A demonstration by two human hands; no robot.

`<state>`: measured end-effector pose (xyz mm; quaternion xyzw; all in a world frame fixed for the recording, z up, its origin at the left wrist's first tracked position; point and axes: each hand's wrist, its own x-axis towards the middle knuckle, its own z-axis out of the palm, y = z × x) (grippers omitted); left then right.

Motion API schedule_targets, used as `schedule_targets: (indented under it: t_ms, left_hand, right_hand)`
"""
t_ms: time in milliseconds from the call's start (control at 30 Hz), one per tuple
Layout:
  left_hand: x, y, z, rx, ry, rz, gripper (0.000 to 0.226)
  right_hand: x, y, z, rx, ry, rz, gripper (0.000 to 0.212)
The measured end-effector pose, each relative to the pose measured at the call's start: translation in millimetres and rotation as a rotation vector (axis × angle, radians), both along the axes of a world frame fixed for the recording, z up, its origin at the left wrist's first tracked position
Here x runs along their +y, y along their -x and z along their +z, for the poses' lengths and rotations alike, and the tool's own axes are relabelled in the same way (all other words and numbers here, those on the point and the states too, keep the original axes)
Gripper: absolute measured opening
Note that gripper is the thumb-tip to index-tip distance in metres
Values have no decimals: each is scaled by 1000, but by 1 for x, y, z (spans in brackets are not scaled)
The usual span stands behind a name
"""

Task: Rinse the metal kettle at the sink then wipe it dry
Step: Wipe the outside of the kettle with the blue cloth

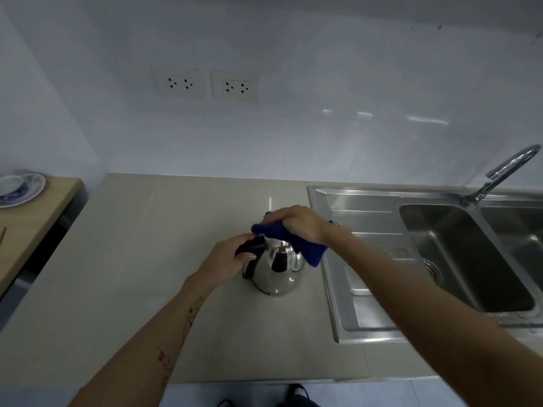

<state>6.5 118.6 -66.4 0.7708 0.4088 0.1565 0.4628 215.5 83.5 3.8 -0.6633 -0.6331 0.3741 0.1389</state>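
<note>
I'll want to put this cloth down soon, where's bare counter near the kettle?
Bare countertop lies left of the kettle, and between it and the front edge. Right is tight: the sink rim sits close, under the blue cloth.

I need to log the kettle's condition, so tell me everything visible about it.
The kettle is a shiny, mirror-like metal pot with a rounded body and a black handle. It stands upright on the beige countertop, just left of the sink. The left hand grips the handle, while the right hand presses a blue cloth over its top. Its lid and spout are hidden.
</note>
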Motion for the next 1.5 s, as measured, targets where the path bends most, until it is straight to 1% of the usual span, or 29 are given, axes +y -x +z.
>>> schedule_targets:
  t_ms: [67, 100, 133, 167, 200, 267, 367, 400, 433, 533, 633, 700, 800, 900, 933, 1000, 1067, 1133, 1167, 1233, 1300, 1333, 1400, 1500]
  left_hand:
    - [-2, -1, 0, -8, 14, 20, 48]
    - [-4, -1, 0, -12, 22, 32, 48]
    - [-5, -1, 0, -16, 25, 42, 48]
    - [-5, -2, 0, -18, 25, 45, 49]
    - [-6, -1, 0, -9, 19, 43, 50]
    - [-9, -2, 2, 11, 9, 36, 51]
    - [-18, -2, 7, 13, 5, 30, 51]
    - [-22, -1, 8, 16, 8, 27, 51]
    - [-26, 0, 7, 13, 18, 32, 51]
    - [-42, 0, 1, 13, 24, 79, 57]
    - [-67, -7, -5, 46, -67, 105, 62]
    - [-80, -11, -3, 66, -96, 101, 62]
    - [-77, -11, 4, 135, -118, 90, 50]
    - [-62, -12, 11, 224, -214, 40, 35]
    - [-57, -14, 13, 251, -235, 38, 31]
    - [-46, -17, 18, 282, -275, 78, 30]
    - [-31, -24, 24, 244, -365, 141, 32]
    - [-18, -34, 32, 153, -375, 124, 26]
    - [-14, -40, 35, 126, -322, 68, 30]
    - [-10, -47, 34, 88, -183, -23, 36]
    - [-11, -46, 31, 65, -138, -35, 39]
    - [-11, -46, 29, 73, -162, -33, 42]
    - [-12, -47, 27, 110, -244, -23, 47]
    - [-23, -50, 20, 83, -341, 66, 41]
  right_hand:
    - [-7, 2, -17, 377, 4, -322, 44]
    - [-13, 4, -30, 497, -37, -456, 38]
    - [-22, 10, -41, 525, -111, -548, 36]
    - [-31, 15, -54, 483, -193, -606, 39]
    - [-41, 20, -63, 411, -267, -647, 44]
    - [-58, 31, -73, 271, -353, -689, 55]
    - [-77, 53, -77, 46, -398, -625, 68]
    - [-82, 59, -78, -1, -414, -591, 69]
    - [-84, 62, -77, -4, -432, -575, 67]
    - [-70, 51, -75, 89, -446, -643, 60]
    - [-59, 40, -88, 228, -458, -730, 47]
    - [-59, 35, -98, 259, -429, -786, 42]
    - [-54, 32, -85, 258, -363, -815, 45]
    - [-67, 45, -85, 135, -505, -723, 46]
    - [-77, 48, -93, 133, -538, -715, 48]
    - [-91, 44, -110, 217, -539, -742, 46]
    - [-94, 32, -113, 211, -494, -764, 41]
    - [-98, 31, -105, 169, -512, -739, 45]
    - [-102, 36, -102, 120, -558, -694, 50]
    - [-117, 49, -107, -50, -646, -591, 60]
    - [-130, 54, -121, -133, -672, -518, 70]
    - [-132, 50, -125, -140, -667, -510, 71]
    - [-125, 40, -122, -102, -669, -531, 65]
    - [-111, 42, -108, -86, -730, -505, 59]
